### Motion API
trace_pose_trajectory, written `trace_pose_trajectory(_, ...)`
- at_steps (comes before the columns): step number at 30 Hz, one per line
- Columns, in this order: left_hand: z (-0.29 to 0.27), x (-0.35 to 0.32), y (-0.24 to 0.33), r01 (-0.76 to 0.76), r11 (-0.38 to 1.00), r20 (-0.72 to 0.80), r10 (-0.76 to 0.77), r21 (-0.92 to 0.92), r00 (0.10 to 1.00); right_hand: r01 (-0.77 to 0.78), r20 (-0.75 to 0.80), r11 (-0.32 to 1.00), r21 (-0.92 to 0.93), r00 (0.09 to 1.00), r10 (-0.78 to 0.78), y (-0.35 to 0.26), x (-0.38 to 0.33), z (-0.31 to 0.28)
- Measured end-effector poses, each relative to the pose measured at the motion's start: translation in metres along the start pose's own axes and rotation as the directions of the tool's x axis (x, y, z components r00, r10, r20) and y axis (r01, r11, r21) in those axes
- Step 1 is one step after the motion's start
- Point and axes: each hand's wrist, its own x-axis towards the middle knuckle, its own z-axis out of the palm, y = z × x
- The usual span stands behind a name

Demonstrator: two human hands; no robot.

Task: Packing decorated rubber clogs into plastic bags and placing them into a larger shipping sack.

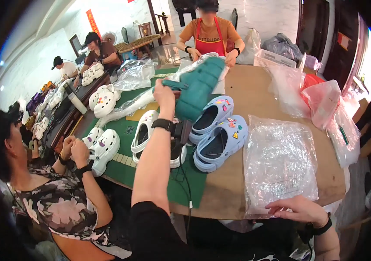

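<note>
My left hand [164, 93] reaches over the table, fingers closed round the strap of a teal, ridged, puffy-looking item [198, 89] whose exact kind I cannot make out. Below it stand two light-blue clogs [222, 137] with colourful charms. White clogs [147, 128] lie partly hidden behind my left forearm. At the near right, my right hand [296, 209] is stretched out with its fingers apart, at the lower edge of a clear plastic bag [281, 161] lying flat on the table.
On my left a person in a floral top handles white clogs [106, 148]. Across the table, a person in a red apron [209, 41] has both hands by the teal item's far end. Plastic bags [324, 102] pile at the right edge; a white crate [276, 59] stands behind.
</note>
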Motion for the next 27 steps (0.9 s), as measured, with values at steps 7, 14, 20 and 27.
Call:
trace_pose_trajectory(7, 0.045, 0.002, -0.083, 0.441, 0.838, -0.257, -0.526, -0.322, 0.811, -0.177, -0.052, 0.966, 0.187, 0.980, 0.190, 0.056, -0.007, 0.016)
trace_pose_trajectory(14, 0.079, -0.004, -0.062, 0.482, 0.819, -0.511, -0.284, 0.311, 0.811, -0.189, -0.047, 0.850, 0.492, 0.969, 0.243, 0.087, -0.022, 0.041)
trace_pose_trajectory(20, 0.052, 0.006, -0.055, 0.505, 0.756, -0.505, -0.268, 0.418, 0.820, -0.206, 0.032, 0.769, 0.605, 0.971, 0.235, 0.096, 0.006, 0.031)
trace_pose_trajectory(27, 0.081, 0.023, -0.090, 0.367, 0.731, -0.442, -0.099, 0.575, 0.891, -0.295, 0.117, 0.635, 0.714, 0.944, 0.308, 0.095, 0.017, 0.017)
